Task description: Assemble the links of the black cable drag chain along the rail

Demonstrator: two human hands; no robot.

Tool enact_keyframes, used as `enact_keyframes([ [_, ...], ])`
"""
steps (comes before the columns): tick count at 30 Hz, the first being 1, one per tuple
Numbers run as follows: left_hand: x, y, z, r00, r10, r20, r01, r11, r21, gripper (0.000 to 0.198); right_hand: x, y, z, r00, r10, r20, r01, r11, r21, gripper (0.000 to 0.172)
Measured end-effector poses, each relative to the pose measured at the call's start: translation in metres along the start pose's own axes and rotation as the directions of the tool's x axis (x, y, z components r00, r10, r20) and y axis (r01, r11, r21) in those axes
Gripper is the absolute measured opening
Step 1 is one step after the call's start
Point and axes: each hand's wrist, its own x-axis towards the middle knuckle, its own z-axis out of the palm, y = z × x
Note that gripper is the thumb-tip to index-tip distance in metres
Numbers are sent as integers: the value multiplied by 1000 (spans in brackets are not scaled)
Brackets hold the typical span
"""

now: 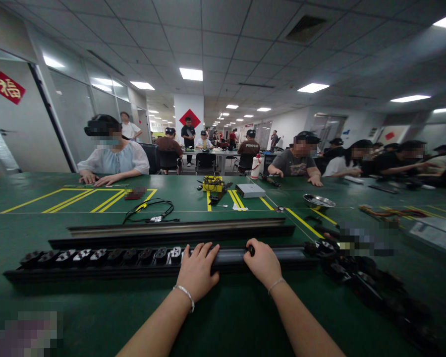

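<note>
Head view: my left hand [198, 270] lies with fingers spread over the black rail [297, 255]; the row of socket modules [115, 256] sits in the rail, to this hand's left. My right hand [263, 263] pinches a small black part [250, 250] over the rail's bare stretch; contact with the channel, cannot tell. Beyond both hands, a second rail [178, 228], then a looped cable [171, 204]. Right of my right hand, heaped dark parts [375, 287] on the green table [107, 317].
</note>
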Motion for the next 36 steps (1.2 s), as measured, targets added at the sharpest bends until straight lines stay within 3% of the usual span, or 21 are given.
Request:
enact_keyframes([
  [36, 0, 1, -1, 1000, -10, 17, 10, 1000, 3, 60, 3, 15, -4, 998, 56, 7, -56, 998, -25, 26],
])
